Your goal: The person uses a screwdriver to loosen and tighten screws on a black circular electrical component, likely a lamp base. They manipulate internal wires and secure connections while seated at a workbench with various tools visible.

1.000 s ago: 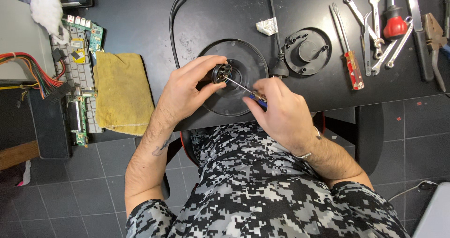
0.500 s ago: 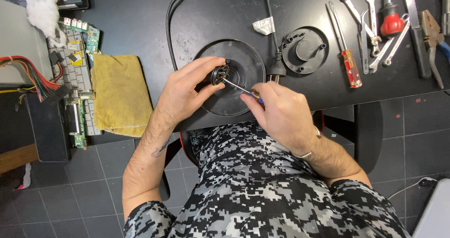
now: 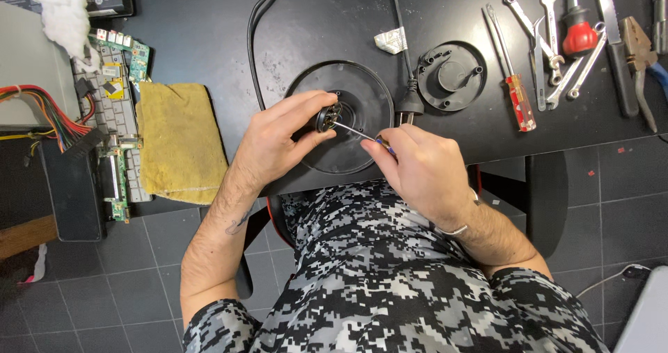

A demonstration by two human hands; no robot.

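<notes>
The right hand [image 3: 417, 169] covers the screwdriver's handle [image 3: 384, 143], so only a sliver of it and the thin shaft show, and the tip is too small to tell where it meets the small part [image 3: 328, 116] that the left hand's [image 3: 278, 141] fingers half hide. The black disc's [image 3: 362, 102] near rim lies under both hands. At the top edge the cable [image 3: 259, 19], the knife [image 3: 612, 26] and the pliers [image 3: 640, 54] are cut off.

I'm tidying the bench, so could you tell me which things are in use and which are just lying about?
In use: left hand holding small part; right hand with screwdriver; round base.

Lying about: yellow cloth, small disc, spanners, pliers, circuit boards.
</notes>
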